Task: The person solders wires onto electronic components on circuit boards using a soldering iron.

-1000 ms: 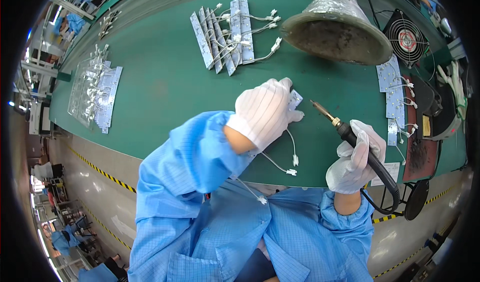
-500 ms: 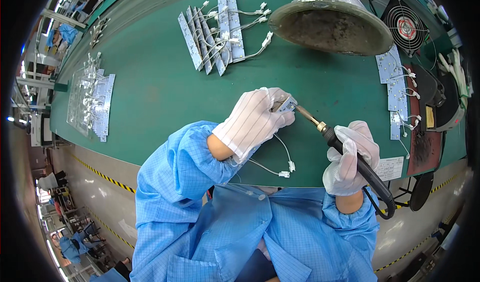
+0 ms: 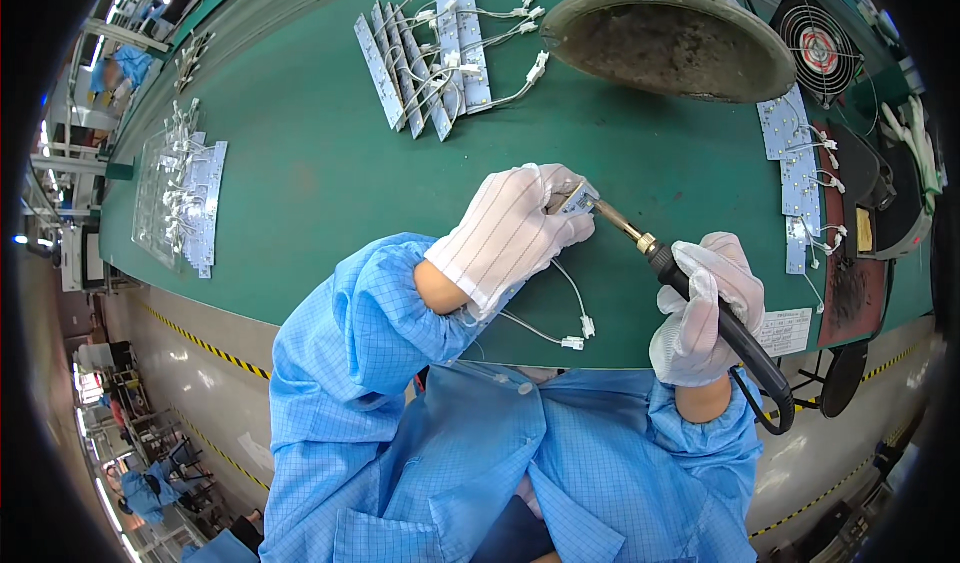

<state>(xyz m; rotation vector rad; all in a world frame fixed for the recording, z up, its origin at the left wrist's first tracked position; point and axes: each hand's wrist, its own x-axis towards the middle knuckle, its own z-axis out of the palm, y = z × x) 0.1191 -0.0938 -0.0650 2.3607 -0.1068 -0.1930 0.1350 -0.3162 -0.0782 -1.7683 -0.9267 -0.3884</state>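
Gloved in striped white, my left hand (image 3: pixel 510 228) is closed around a narrow circuit board strip (image 3: pixel 579 201), most of it hidden beneath the hand. White wires ending in white connectors (image 3: pixel 578 338) trail from under the hand onto the mat. My right hand (image 3: pixel 708 308), also gloved, grips the black handle of a soldering iron (image 3: pixel 655 253). The iron's tip is at the exposed end of the strip; whether it touches cannot be made out.
Several strips (image 3: pixel 425 68) with wires lie at the far middle. More boards lie left (image 3: pixel 205 208) and right (image 3: pixel 798 188). A metal fume hood (image 3: pixel 670 48) overhangs the far right, beside a fan (image 3: pixel 820 48). A soldering iron stand (image 3: pixel 885 203) and a paper label (image 3: pixel 783 331) are at right.
Both hands keep their grips with barely any movement. The whole view has shifted slightly, and the iron's tip stays by the strip's end.
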